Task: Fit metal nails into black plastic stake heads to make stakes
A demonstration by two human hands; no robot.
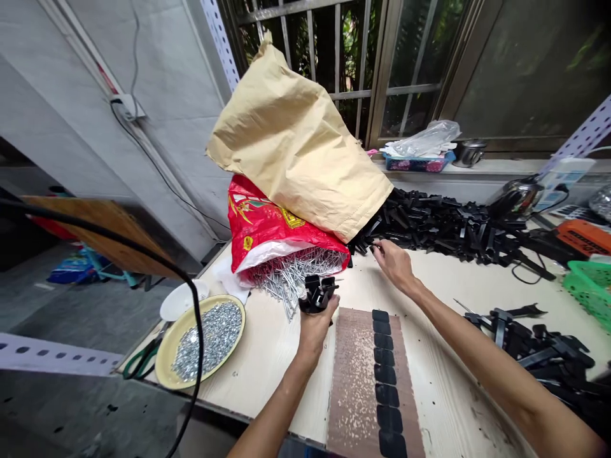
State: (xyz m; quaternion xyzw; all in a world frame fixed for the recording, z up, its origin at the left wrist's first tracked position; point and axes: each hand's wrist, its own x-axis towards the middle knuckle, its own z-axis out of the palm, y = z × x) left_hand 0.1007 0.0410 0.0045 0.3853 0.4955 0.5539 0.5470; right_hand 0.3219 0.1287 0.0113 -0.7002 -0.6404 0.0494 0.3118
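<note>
Far left, a shallow yellow oval bowl (165,350) of small shiny metal bits is parked near the left edge of the pale wooden bench (267,366). Toward the back-left corner, thin silvery nails (281,286) are spilled out of a red plastic bag (272,219). Just in front of those, a bunch of black plastic pieces (317,296) is gripped by the left hand (316,327), fingers curled round it. Next, a brown board (351,381) lined with black rounded squares (384,357) is set at the front edge. The right hand (395,262) is stretched toward the back edge, fingertips bunched beside a big heap of loose black plastic parts (443,226); whether one's actually pinched can't be told. Picking parts seems to be the step in hand, so a clean pinch is probably called for, with the bunch kept steady. Near the right edge, more black parts (548,356) are piled.
</note>
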